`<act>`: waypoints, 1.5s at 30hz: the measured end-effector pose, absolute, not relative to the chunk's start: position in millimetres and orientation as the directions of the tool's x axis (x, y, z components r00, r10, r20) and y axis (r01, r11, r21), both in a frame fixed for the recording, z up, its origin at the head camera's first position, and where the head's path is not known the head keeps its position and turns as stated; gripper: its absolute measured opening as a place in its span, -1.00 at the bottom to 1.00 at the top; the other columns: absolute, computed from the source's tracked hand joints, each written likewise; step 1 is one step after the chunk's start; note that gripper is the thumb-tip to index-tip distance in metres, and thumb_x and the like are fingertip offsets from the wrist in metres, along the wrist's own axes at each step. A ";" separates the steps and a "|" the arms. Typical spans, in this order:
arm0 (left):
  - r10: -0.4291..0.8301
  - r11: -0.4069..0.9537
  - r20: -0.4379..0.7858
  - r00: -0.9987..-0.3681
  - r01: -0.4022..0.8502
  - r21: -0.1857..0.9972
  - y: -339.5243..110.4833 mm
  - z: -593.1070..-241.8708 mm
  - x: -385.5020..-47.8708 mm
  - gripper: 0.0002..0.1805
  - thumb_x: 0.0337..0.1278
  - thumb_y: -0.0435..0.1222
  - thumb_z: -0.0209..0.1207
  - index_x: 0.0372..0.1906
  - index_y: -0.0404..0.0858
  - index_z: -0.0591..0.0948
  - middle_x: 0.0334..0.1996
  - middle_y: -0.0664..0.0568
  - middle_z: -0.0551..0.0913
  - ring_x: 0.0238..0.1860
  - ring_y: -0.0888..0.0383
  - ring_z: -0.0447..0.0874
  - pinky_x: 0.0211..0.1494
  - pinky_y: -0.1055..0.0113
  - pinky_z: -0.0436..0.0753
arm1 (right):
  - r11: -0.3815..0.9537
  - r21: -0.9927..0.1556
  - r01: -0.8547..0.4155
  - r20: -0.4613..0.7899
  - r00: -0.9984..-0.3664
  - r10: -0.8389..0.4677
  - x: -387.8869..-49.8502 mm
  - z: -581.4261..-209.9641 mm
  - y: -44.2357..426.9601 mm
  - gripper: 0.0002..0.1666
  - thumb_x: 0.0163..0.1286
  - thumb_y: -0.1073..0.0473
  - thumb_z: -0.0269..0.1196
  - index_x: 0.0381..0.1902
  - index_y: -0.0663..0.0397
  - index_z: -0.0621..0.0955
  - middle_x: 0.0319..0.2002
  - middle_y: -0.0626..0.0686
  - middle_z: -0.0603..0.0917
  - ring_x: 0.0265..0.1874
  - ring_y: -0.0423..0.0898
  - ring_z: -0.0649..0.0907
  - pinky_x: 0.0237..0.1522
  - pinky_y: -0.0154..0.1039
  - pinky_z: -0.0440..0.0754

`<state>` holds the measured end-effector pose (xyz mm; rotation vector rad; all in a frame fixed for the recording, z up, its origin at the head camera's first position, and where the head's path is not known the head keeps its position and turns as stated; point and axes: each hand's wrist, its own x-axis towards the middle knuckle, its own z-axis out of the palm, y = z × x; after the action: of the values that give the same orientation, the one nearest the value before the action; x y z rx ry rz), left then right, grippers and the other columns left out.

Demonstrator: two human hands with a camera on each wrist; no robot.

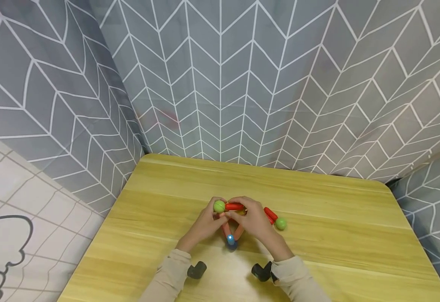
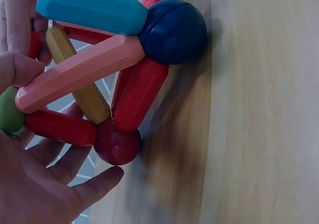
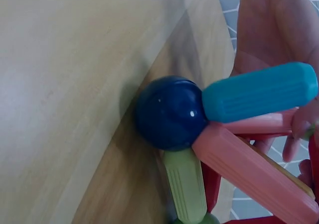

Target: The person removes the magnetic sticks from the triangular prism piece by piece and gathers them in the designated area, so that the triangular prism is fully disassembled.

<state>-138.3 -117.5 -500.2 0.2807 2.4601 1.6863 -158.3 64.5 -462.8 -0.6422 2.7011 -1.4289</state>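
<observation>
Glossy dark blue plastic-looking ball [image 3: 170, 113] is marking the near corner of the multicoloured stick-and-ball frame [image 2: 82, 73]; the frame is stretching away from the person beyond it, between both hands. Left hand [image 1: 206, 223], far-left of the blue ball, is gripping the light green grooved ball [image 1: 219, 206]; right hand [image 1: 254, 218], far-right of it, is pinching the glossy red ribbed rod [image 1: 235, 206] near its right end. That rod is running left-right beyond the blue ball, left end meeting the green one, which the left hand is nearer. Light blue ribbed rod [image 3: 259, 93] is projecting upward from the blue ball, outer end joining nothing visible. Right fingers are covering the red rod's right end, so its joint is hidden; left wrist view is cutting off the green ball. Can't tell if the blue ball is touching the table [image 1: 340, 235].
</observation>
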 end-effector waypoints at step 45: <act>0.209 0.310 0.036 -0.977 0.101 0.945 -113.3 -505.7 -128.4 -0.61 0.30 -0.34 0.19 0.16 -0.19 0.39 0.07 -0.10 0.63 0.14 0.01 0.59 0.22 0.02 0.60 | 0.477 -0.723 -0.500 0.321 -0.854 -0.409 -154.7 -474.8 56.5 -0.76 0.22 0.25 0.44 -0.13 0.08 0.76 -0.16 0.01 0.81 -0.09 -0.07 0.75 -0.02 -0.18 0.74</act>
<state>-128.4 -113.3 -505.7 0.2925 2.4660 1.7688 -154.7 56.5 -474.8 -0.8605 2.7879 -1.4218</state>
